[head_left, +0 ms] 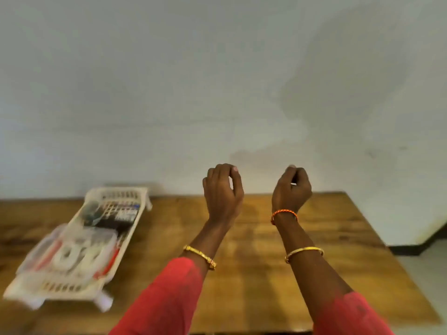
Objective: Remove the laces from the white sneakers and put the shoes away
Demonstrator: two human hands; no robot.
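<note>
My left hand (222,189) and my right hand (291,189) are raised side by side above the far part of the wooden table (266,250). The fingers of both hands are curled in toward the thumbs. I see nothing held in either hand. No white sneaker or lace shows plainly. A blurred white plastic basket (48,286) lies on the table's left. In it is a clear box (72,252) with white and red shapes that I cannot identify.
At the far end of the basket lies a dark packet (116,215). A pale wall (217,93) rises right behind the table. The table's right edge runs diagonally, with light floor (425,274) beyond it.
</note>
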